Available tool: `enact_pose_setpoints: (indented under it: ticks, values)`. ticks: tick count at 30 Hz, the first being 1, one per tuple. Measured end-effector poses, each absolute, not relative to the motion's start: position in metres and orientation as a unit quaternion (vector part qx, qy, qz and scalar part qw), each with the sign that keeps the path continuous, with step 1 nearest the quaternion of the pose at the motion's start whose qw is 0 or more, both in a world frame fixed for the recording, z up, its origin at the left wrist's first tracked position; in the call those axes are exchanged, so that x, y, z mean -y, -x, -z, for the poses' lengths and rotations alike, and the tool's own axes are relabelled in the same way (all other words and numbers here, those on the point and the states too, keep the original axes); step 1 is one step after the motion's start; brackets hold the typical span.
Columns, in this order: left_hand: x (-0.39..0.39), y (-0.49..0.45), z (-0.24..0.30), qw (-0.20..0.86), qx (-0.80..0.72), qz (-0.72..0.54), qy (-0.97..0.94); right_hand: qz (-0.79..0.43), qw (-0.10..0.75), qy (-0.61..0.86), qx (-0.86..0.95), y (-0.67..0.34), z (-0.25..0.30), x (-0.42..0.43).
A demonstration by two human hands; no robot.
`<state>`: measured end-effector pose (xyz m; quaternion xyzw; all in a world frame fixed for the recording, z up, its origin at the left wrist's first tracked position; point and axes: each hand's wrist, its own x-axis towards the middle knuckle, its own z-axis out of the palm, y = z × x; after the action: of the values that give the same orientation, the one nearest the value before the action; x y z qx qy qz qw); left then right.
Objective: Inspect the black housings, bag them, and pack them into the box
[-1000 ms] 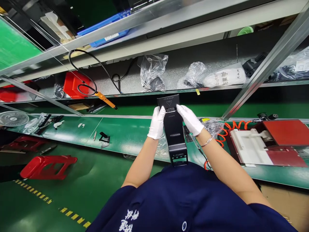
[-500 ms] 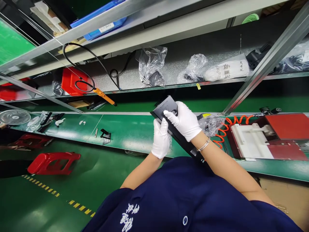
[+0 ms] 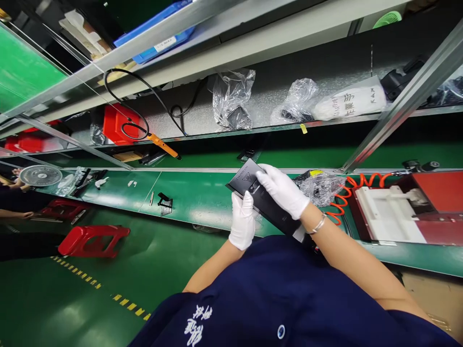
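Both gloved hands are clamped on the black panel [image 3: 271, 209], positioned above the near edge of the green workbench [image 3: 200, 202]. The left hand [image 3: 243, 219] supports its left edge, thumb on top; the right hand [image 3: 284, 189] grips its right edge. This opposed grip presumably steadies the panel and leaves the triangular mark [image 3: 247, 177] exposed (adjacent lettering is too small to read). The long axis runs diagonally: marked end far left, opposite end near right, toward the navy shirt [image 3: 282, 289].

The green desk [image 3: 200, 200] carries a black stand [image 3: 165, 197], a plastic-wrapped bundle [image 3: 323, 188] and a red-and-white machine [image 3: 394, 219]; the shelf [image 3: 262, 106] above, a red bin [image 3: 117, 127] and clear bags [image 3: 235, 99].
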<state>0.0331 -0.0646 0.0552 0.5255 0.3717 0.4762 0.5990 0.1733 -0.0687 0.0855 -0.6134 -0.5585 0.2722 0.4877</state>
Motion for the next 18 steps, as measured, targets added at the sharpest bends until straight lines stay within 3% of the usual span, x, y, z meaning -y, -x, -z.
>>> enact_pose_setpoints:
  ticks: [3, 7, 11, 18]
  values:
    - [0.061, -0.032, -0.055, 0.614, -0.352, -0.496, -0.503, -0.379, 0.587, 0.510, 0.501, -0.184, -0.081, 0.075]
    - [0.061, -0.031, -0.056, 0.630, -0.346, -0.486, -0.498, -0.403, 0.614, 0.490, 0.469, -0.190, -0.079, 0.081]
    - [0.063, -0.032, -0.059, 0.622, -0.355, -0.471, -0.514, -0.336, 0.587, 0.539, 0.503, -0.186, -0.083, 0.087]
    - [0.067, -0.040, -0.055, 0.616, -0.329, -0.485, -0.527, -0.228, 0.467, 0.691, 0.502, -0.174, -0.093, 0.086]
